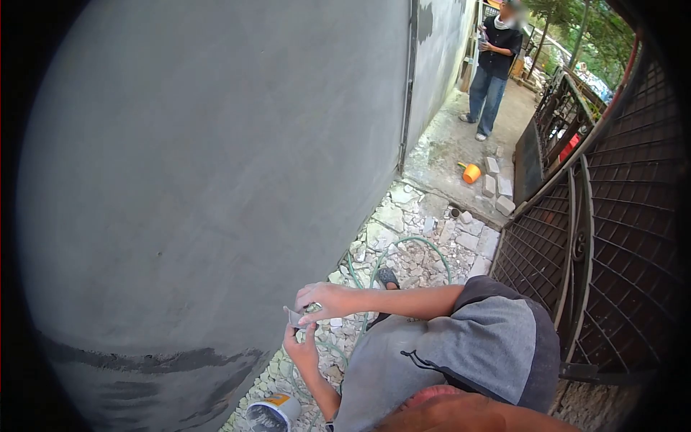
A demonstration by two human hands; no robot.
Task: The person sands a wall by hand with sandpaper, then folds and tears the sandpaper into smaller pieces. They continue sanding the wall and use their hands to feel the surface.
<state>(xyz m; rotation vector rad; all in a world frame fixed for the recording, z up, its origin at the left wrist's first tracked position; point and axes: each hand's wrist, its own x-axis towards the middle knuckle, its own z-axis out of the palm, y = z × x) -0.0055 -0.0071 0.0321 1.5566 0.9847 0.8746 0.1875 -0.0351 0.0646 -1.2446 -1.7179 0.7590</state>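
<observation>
Here we are, just left of centre in the lower half of the frame, and both hands meet at a small grey plate [294, 317], close to the smooth grey wall [216, 180] that fills the left side. The right hand [325, 298] comes in from the right, its fingers curled in on the piece; the left hand [302, 348] reaches up from below, fingers and thumb pinching its lower edge. It could be a scraper or trowel blade, but at this size, and half covered by fingers, that's hard to call. By its look it should be light, thin and fairly stiff, perhaps slick if wet, so the flat faces near an edge offer the surest hold, clear of any sharp rim. Down at bottom centre-left sits a white bucket [291, 407], smeared inside, on pale rubble [412, 268], with a green hose [425, 240] looping across the middle. Upper right, an orange dipper [471, 173] lies beside concrete blocks [490, 186], and another person [497, 65] stands on the path beyond, hands held before the chest.
</observation>
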